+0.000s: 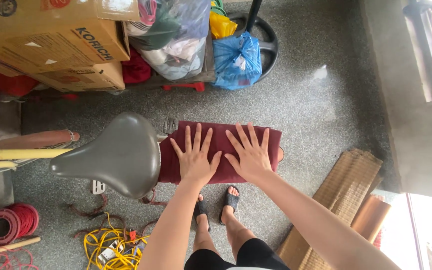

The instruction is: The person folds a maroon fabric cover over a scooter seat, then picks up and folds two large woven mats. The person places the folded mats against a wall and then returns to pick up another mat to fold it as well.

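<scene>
A folded dark red cloth (221, 137) lies flat in front of me, just right of a grey bicycle saddle (118, 155). My left hand (194, 157) rests palm down on the cloth's middle with fingers spread. My right hand (250, 152) presses flat on the cloth beside it, fingers apart too. Neither hand grips anything. My feet in dark sandals (216, 205) show on the speckled floor below the cloth.
Cardboard boxes (51, 45) are stacked at the top left, with clear and blue plastic bags (236, 60) of clothes beside them. Yellow cable (108, 245) and a red wire coil (8, 222) lie at the lower left. Corrugated cardboard sheets (343, 190) lean at the right, near a concrete wall.
</scene>
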